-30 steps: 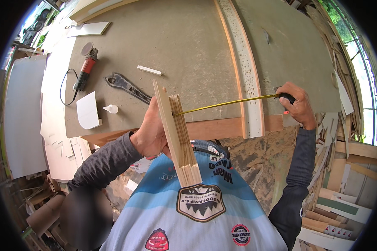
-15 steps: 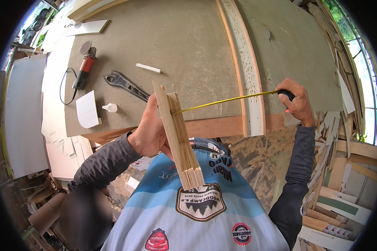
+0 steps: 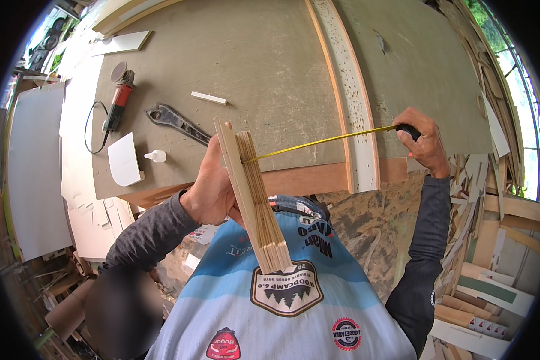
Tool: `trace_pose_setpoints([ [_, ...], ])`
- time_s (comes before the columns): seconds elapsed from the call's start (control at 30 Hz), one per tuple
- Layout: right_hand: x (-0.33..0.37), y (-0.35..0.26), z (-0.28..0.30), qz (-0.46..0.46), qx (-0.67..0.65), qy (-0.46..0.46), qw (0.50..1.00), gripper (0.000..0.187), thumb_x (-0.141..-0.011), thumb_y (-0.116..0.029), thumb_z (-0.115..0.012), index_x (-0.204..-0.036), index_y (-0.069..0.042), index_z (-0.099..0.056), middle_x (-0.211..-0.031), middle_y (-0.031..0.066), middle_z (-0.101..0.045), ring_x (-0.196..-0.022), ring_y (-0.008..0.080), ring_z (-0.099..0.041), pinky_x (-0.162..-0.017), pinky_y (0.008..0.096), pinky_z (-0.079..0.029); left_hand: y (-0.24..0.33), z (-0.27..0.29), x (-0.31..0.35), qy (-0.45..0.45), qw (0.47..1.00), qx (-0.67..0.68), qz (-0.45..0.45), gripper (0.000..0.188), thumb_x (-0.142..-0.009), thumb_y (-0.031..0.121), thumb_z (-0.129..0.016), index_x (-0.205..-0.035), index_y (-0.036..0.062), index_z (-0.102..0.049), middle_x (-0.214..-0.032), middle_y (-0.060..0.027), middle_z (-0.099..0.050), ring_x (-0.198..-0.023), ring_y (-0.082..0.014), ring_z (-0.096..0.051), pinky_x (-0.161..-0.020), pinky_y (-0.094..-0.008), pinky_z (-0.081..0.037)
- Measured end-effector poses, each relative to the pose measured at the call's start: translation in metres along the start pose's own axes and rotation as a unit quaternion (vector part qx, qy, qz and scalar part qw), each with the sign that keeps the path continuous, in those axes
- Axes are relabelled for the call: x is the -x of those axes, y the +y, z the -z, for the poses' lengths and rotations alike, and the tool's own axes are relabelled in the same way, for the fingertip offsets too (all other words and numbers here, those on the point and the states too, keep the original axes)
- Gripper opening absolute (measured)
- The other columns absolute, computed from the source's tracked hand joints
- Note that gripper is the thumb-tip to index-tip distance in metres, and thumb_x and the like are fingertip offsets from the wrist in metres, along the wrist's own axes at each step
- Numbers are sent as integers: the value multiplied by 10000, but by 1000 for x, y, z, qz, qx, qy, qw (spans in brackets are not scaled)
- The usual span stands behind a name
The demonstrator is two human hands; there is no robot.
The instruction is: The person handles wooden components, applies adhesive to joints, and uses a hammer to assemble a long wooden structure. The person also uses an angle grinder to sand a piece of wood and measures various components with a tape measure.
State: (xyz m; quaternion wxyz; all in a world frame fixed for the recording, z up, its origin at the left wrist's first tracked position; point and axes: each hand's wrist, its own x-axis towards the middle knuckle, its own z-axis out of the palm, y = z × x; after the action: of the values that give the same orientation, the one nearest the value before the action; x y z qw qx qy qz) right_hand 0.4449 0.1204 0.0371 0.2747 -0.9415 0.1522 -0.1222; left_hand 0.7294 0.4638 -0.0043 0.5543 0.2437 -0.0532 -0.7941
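Observation:
My left hand (image 3: pixel 212 191) is closed around a piece made of layered plywood strips (image 3: pixel 253 198), held up in front of my shirt at the table's near edge. Most of its fingertips are hidden behind the wood. To the right, my right hand (image 3: pixel 424 141) grips the dark case of a tape measure (image 3: pixel 408 130). A yellow tape blade (image 3: pixel 318 143) stretches from that case across to the upper part of the plywood piece. The blade's end meets the wood near the inner strip; how it is hooked there is too small to tell.
A long pale panel with wooden edging (image 3: pixel 349 90) crosses the table (image 3: pixel 270 66) beneath the tape. Left lie an angle grinder (image 3: pixel 121 96) with its cord, a black slotted tool (image 3: pixel 177 122), a white stick (image 3: pixel 209 98), a small white bottle (image 3: pixel 156 156) and a white board (image 3: pixel 125 159).
Both hands, the plywood piece and the stretched tape hold nearly the same pose. The whole view has shifted slightly.

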Motion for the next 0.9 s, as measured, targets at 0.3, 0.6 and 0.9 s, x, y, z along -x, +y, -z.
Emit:
trace_pose_setpoints([
  [0.3,4,3,-2,6,8,9,1000,155,-796,-102,-632,-915,-2,-640,-820,116,-586,-724,265,-596,-675,346,-473,-3,0,-1,25,1000,-5,-7,634,-956,720,-376,-1221,209,-642,-1110,-32,-711,-953,-189,-714,-820,-399,-596],
  [0.6,6,5,-2,9,10,11,1000,169,-816,-141,-641,-920,-8,-640,-817,108,-584,-721,256,-592,-668,342,-469,-1,-6,-1,0,1000,-24,-17,599,-974,682,-393,-1298,219,-590,-1131,-17,-696,-961,-168,-712,-835,-390,-605],
  [0.9,8,6,-6,8,4,16,1000,143,-801,-104,-642,-908,-9,-634,-792,93,-562,-706,231,-570,-652,339,-456,-6,2,-1,21,1000,-9,-22,610,-969,693,-386,-1290,219,-597,-1123,-14,-699,-956,-165,-714,-827,-382,-609],
])
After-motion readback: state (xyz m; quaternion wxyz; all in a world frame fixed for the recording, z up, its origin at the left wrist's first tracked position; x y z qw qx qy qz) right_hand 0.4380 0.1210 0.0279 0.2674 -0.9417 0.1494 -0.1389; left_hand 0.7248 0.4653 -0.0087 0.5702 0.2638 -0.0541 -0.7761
